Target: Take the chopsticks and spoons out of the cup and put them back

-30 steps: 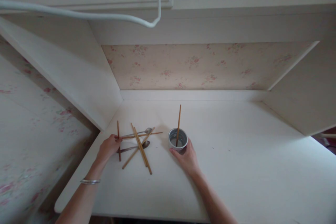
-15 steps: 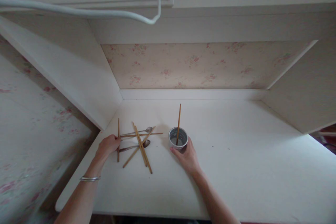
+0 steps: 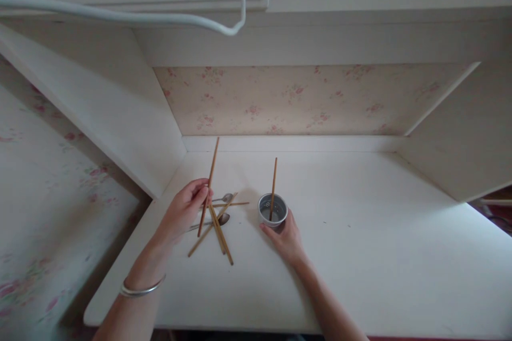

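My left hand [image 3: 191, 203] pinches a brown chopstick [image 3: 214, 160], holding it tilted above the pile on the left. Beneath it, several lighter chopsticks [image 3: 223, 238] lie crossed over one another. Two metal spoons lie among them: the upper spoon [image 3: 228, 197] and the lower spoon [image 3: 224, 219], their handles partly hidden by my hand and the chopsticks. My right hand [image 3: 288, 240] is wrapped round the near right side of a round metal utensil holder [image 3: 264, 220], which stands upright on the desk. A single chopstick [image 3: 274, 181] leans inside the holder.
The white desk top [image 3: 360, 266] stretches to the right, with a side panel [image 3: 464, 133] at each end. Above runs a shelf [image 3: 380, 2] bearing plastic-wrapped items. A white cable [image 3: 160, 20] hangs across the upper left.
My left hand has lifted the brown chopstick off the desk and carried it rightward, over the pile. My right hand and the holder have stayed in place.
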